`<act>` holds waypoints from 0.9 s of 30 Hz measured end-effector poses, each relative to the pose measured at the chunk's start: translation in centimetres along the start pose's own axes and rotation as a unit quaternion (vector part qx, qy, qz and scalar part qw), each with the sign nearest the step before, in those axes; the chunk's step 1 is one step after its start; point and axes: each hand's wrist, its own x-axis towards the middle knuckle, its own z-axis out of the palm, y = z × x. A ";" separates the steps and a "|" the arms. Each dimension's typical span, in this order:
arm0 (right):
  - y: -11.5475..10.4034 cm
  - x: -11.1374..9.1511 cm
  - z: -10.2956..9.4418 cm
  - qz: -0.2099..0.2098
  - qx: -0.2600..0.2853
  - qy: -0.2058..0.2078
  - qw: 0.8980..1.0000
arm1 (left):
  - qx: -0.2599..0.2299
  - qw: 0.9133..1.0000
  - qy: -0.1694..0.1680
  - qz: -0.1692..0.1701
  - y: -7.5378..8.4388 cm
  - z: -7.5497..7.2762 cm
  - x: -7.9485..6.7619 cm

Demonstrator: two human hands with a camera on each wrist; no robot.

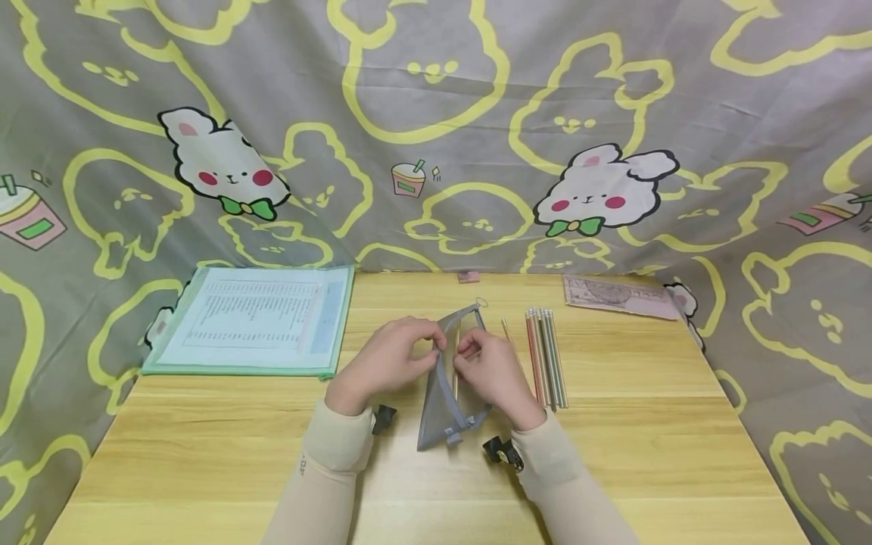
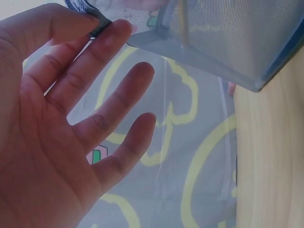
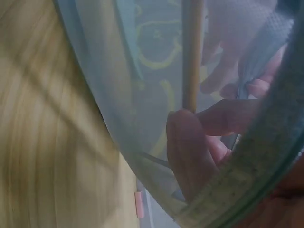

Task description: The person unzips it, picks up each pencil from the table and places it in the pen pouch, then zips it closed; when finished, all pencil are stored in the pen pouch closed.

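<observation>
Left hand point(image 1: 387, 357): pinches the rim of the mesh pouch point(image 1: 436, 412)
Right hand point(image 1: 497, 371): pinches a pencil point(image 3: 192, 61) inside the pouch
Pencil row point(image 1: 545, 356): right of the pouch

From where I stand, with the person at six o'clock, the pale wood-grain table point(image 1: 654, 454) carries a green-edged folder point(image 1: 248, 322) with a printed sheet at ten. A small pink block point(image 1: 468, 277) sits at twelve, a flat pinkish printed piece point(image 1: 620, 296) at two. Nearer, toward three, pencils point(image 1: 546, 359) lie side by side, a lone pencil point(image 1: 512, 344) just beside them.
</observation>
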 end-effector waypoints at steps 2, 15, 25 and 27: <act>0.0 0.0 0.1 -0.002 -0.011 0.001 1.000 | 0.002 1.000 0.002 0.002 -0.1 0.1 0.0; 0.7 0.3 -2.6 -0.004 -0.005 0.010 1.000 | 0.009 1.000 0.008 -0.004 -0.4 -0.2 -0.1; 3.4 1.0 -7.0 0.004 -0.071 0.053 0.996 | 0.006 1.000 0.010 -0.013 -0.7 -0.3 -0.3; 4.1 1.1 -7.7 0.007 -0.079 0.062 0.995 | 0.006 1.000 0.010 -0.015 -0.7 -0.3 -0.3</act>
